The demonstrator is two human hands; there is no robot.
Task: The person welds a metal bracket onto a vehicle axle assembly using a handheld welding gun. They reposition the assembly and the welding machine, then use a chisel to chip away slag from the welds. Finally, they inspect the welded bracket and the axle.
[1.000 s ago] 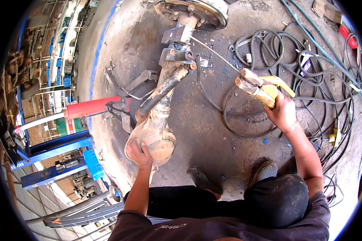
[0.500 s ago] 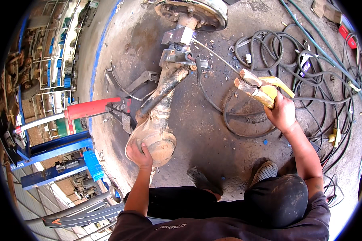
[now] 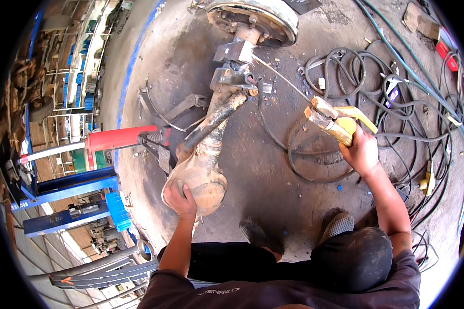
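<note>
Looking down from the head camera: blue steel stands [image 3: 69, 188] and racking line the far left edge of the concrete floor [image 3: 273, 170], with a red cylinder [image 3: 119, 138] lying crosswise, its rod end pointing toward the axle. Left hand [image 3: 182, 200] rests on the near, rounded end of a rusty axle housing [image 3: 203, 170]; fingers are spread and curled over its rim, palm down, gripping loosely, not a closed fist. Housing lies on the floor near the centre, running diagonally away from the person toward the upper edge, where its tube meets clamps and brackets [image 3: 235, 77] and ends at a round brake drum [image 3: 252, 18] by the top edge. A thin rod [image 3: 281, 77] runs from the bracket area down and right to the tool in the right hand. Right hand [image 3: 361, 152] is wrapped closed around the handle of a yellow welding electrode holder [image 3: 337, 121], held off the floor, right of the housing and apart from it; its head points up-left toward the brackets. Black cable loops [image 3: 314, 154] lie on the floor under and beside this hand. Further right, a tangle of hoses and cables [image 3: 397, 87] covers the floor up to the right edge, with a red object [image 3: 446, 54] near the upper right corner. Person's shoes [image 3: 337, 224] stand at the lower middle of the floor.
</note>
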